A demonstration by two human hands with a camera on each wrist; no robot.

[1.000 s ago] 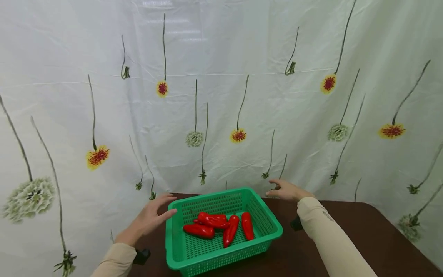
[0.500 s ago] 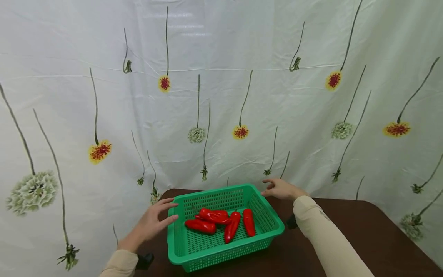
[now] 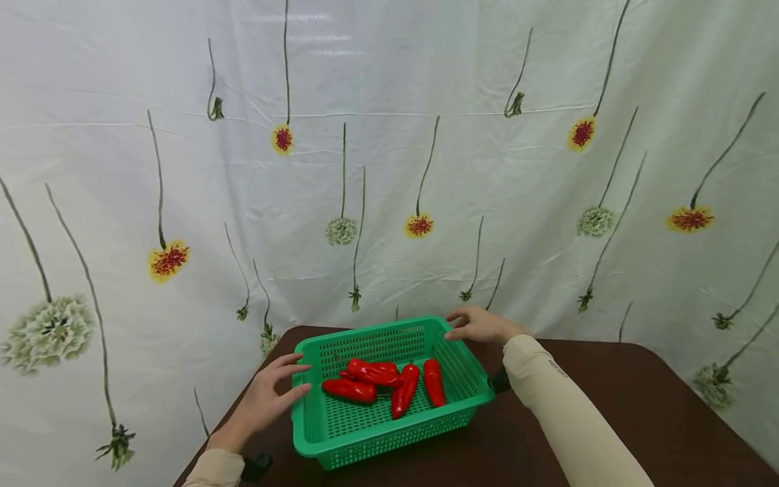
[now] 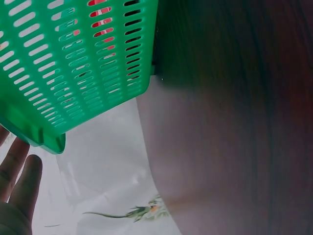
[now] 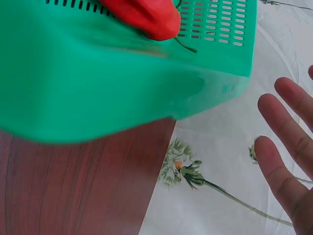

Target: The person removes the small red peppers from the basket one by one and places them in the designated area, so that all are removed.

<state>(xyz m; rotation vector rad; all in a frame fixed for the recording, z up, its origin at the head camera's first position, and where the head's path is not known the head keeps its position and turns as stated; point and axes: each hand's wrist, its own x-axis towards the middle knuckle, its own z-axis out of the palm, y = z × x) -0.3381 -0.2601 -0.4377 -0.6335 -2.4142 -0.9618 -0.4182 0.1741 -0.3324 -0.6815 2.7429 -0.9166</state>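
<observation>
A green plastic basket (image 3: 402, 435) with slotted walls stands on the dark brown table, and several long, glossy red peppers (image 3: 349, 390) lie inside it. My left hand (image 3: 266, 398) is at the basket's left rim, fingers spread and slightly bent; in the left wrist view its fingertips (image 4: 32, 164) are close to the rim, and contact is hard to tell. At the far right corner my right hand (image 3: 481, 325) hovers by the rim with its fingers extended. The right wrist view shows those fingers (image 5: 281, 176) apart from the basket, with one red pepper (image 5: 146, 17) visible inside.
The brown tabletop (image 3: 596, 399) extends to the right of the basket and has a rounded far corner. Behind the table hangs a pale curtain (image 3: 389, 270) printed with flowers on stems. Dark wrist-worn devices (image 3: 255, 467) sit below the hands.
My right hand has moved left, from beside the basket to its far right corner. The left hand stays near the left rim. The basket and peppers keep their arrangement; the head view shifts slightly.
</observation>
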